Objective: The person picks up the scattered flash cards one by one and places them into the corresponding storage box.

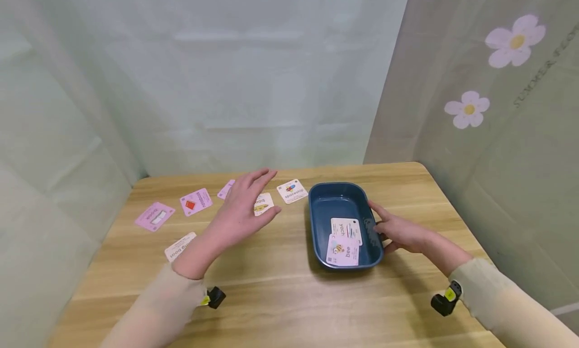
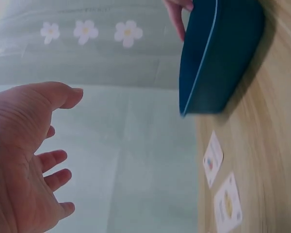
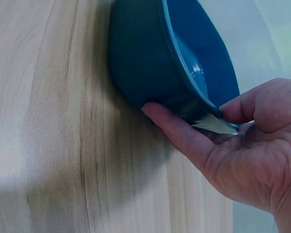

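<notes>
A deep blue rectangular container (image 1: 320,222) stands on the table, with a pink bee card (image 1: 342,251) overlapping a white yacht card (image 1: 346,228) inside it. At its right side my right hand (image 1: 404,233) grips the wall; in the right wrist view one digit lies along the outside and another bends over the rim. My left hand (image 1: 246,202) hovers left of the container with fingers spread and nothing in them. Beneath and behind it lies a white card with a yellow picture (image 1: 263,204), partly covered from view. A spaceship card (image 1: 291,191) lies between that hand and the container.
Further left are a pink notebook card (image 1: 196,202), another pink card (image 1: 155,216) and a half-hidden pink card (image 1: 225,189). A white boat card (image 1: 180,246) lies partly behind the left forearm. Pale curtains (image 1: 253,86) hang behind the wooden table (image 1: 271,297).
</notes>
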Action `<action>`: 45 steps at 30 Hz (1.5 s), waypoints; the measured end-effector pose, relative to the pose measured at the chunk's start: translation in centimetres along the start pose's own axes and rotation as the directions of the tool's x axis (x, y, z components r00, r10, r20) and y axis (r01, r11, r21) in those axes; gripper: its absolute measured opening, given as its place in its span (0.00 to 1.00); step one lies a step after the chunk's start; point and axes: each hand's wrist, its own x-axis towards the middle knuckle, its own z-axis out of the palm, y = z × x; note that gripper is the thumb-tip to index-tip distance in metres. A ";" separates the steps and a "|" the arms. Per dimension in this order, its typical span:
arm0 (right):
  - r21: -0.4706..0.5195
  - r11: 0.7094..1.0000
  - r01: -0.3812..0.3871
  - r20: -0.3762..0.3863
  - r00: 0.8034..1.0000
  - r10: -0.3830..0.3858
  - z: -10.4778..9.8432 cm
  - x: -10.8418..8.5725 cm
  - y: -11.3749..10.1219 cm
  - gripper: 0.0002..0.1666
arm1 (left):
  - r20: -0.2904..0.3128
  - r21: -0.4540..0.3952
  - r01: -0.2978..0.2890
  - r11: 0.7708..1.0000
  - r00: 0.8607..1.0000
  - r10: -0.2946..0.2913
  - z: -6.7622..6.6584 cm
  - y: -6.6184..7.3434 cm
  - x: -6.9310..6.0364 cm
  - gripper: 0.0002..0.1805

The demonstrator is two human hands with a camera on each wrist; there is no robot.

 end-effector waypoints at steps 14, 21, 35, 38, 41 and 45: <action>-0.011 1.000 -0.013 -0.016 1.000 0.012 0.3 0.0 0.6 0.48 | -0.071 0.021 0.071 0.997 0.995 -0.069 -3.4 -3.6 -3.7 0.43; -0.017 1.000 -0.006 -0.006 1.000 0.006 0.3 0.0 0.6 0.47 | -0.039 0.036 0.147 0.988 0.989 -0.146 -4.7 -4.8 -5.3 0.43; -0.029 1.000 -0.009 0.012 1.000 0.010 0.2 -0.1 0.9 0.47 | 0.021 0.100 0.248 0.963 0.968 -0.252 -4.9 -7.9 -8.8 0.43; -0.028 1.000 -0.009 0.014 1.000 0.009 0.2 -0.1 0.9 0.47 | 0.037 0.105 0.267 0.958 0.962 -0.272 -5.2 -8.4 -9.4 0.43; -0.029 1.000 -0.003 0.017 1.000 0.004 0.1 -0.1 0.9 0.47 | 0.052 0.113 0.282 0.953 0.956 -0.289 -5.5 -9.1 -10.0 0.43; -0.029 1.000 0.002 0.026 1.000 -0.001 0.1 -0.1 0.8 0.47 | 0.049 0.130 0.296 0.946 0.951 -0.304 -5.9 -10.2 -10.8 0.41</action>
